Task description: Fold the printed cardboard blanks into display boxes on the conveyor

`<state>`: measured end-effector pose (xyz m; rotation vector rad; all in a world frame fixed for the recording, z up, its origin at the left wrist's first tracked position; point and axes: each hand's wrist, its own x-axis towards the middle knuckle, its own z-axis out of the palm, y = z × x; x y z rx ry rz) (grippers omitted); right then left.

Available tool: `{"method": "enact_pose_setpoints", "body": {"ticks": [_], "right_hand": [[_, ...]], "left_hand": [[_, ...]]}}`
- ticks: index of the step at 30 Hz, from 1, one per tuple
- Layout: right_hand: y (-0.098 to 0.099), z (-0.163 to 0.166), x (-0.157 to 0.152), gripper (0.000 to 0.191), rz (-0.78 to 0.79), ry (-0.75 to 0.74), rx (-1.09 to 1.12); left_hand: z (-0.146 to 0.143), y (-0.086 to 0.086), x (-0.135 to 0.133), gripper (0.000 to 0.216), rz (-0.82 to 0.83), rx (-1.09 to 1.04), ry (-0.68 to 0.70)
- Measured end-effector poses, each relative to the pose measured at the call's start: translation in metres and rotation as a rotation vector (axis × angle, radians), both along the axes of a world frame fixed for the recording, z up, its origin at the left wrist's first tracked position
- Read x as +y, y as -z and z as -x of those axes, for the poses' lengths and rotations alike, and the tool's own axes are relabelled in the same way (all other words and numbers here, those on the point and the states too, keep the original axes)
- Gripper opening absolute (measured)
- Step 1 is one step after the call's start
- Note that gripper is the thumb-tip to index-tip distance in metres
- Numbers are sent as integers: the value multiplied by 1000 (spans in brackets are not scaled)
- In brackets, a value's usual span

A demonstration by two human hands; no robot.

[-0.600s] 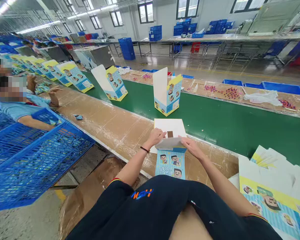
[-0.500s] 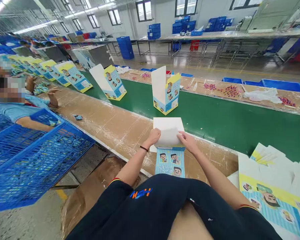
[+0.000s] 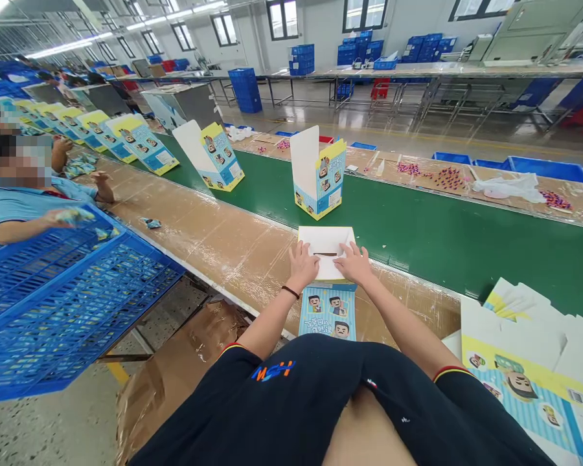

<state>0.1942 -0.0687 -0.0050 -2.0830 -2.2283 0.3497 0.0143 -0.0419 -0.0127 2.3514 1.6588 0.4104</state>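
Observation:
A printed cardboard carton [image 3: 328, 309] lies on the brown worktable in front of me, blue cartoon face up, its white bottom flaps [image 3: 326, 241] pointing toward the green belt. My left hand [image 3: 302, 265] presses flat on the left part of the flaps, fingers stretched out. My right hand [image 3: 352, 264] presses flat on the right part, fingers spread too. Neither hand grips anything. A narrow dark slot shows between the flaps.
An erected carton [image 3: 318, 173] stands on the green conveyor belt [image 3: 442, 239], with more cartons [image 3: 214, 158] farther left. Flat carton blanks [image 3: 529, 356] are stacked at my right. Blue crates [image 3: 53, 291] stand at left, beside a seated co-worker [image 3: 24, 200]. Small pink items [image 3: 447, 178] lie across the belt.
The white flaps that my hands were folding now lie flat. Both hands went from pinching the flap edges to pressing down with open fingers. The co-worker's arm moved.

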Motion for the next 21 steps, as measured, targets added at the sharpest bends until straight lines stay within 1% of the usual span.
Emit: {"method": "enact_pose_setpoints", "body": {"ticks": [2,3,4,5,6,7,9,11,12,14,16,18,19,20,21], "right_hand": [[7,0,2,29,-7,3,14],[11,-1,3,31,-35,19,47],[16,-3,4,34,-78,56,113],[21,-5,4,42,-127,118,216],[26,-7,4,53,-171,213,365],[32,-9,5,67,-199,328,536],[41,-9,5,88,-184,534,825],[45,-6,2,101,-124,638,970],[45,-3,0,105,-99,645,993],[41,3,-6,106,-57,630,1047],[34,2,-16,97,-7,583,1117],[31,-4,-27,84,90,537,1208],[31,-8,-33,80,198,541,1343],[33,-12,-40,78,244,604,1430],[35,-15,-46,74,266,665,1467]], "left_hand": [[2,0,2,26,36,-55,-37],[4,0,3,33,52,-120,-74],[6,0,5,44,80,-211,-123],[8,0,7,55,121,-310,-175],[11,1,9,63,176,-401,-223],[13,1,11,65,237,-472,-263],[19,1,12,57,345,-546,-310],[25,-3,9,49,395,-570,-328],[27,-5,6,48,407,-589,-335],[32,-12,-4,51,408,-633,-349],[35,-17,-14,61,391,-677,-329],[39,-18,-25,68,363,-729,-223],[41,-17,-31,69,358,-752,-157],[44,-15,-36,69,366,-769,-101],[46,-12,-41,67,387,-779,-62]]}}
